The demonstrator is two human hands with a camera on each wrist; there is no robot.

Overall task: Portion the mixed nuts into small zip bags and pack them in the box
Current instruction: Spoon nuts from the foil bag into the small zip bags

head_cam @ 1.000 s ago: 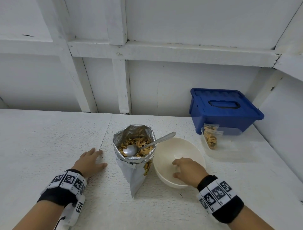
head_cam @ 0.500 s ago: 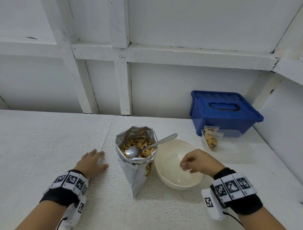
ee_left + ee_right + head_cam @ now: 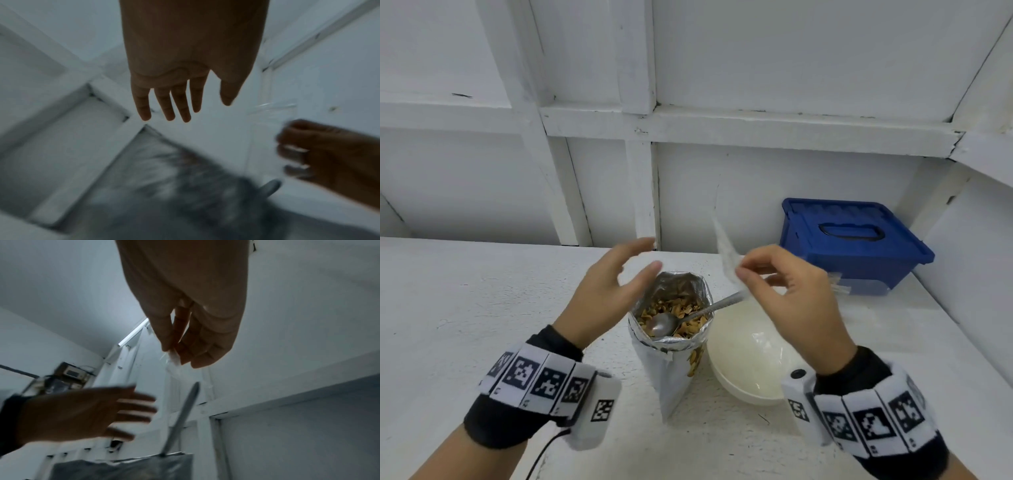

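A foil bag of mixed nuts [image 3: 671, 329] stands open on the white table, a metal spoon [image 3: 688, 317] resting in it. My right hand [image 3: 784, 291] is raised above the white bowl [image 3: 750, 363] and pinches a small empty clear zip bag [image 3: 726, 250] between thumb and fingers; the pinch shows on the zip bag [image 3: 172, 360] in the right wrist view. My left hand [image 3: 616, 284] hovers open above the nut bag's left rim, fingers straight, holding nothing. A blue-lidded box [image 3: 849, 240] sits at the back right with a filled zip bag [image 3: 837, 286] leaning against it.
White wall panels and beams rise right behind the table. The box sits close to the right-hand wall. The bowl stands beside the nut bag on its right.
Both hands rose from the table. The right hand left the bowl with a clear zip bag pinched in it; the left lifted from the tabletop to above the nut bag.
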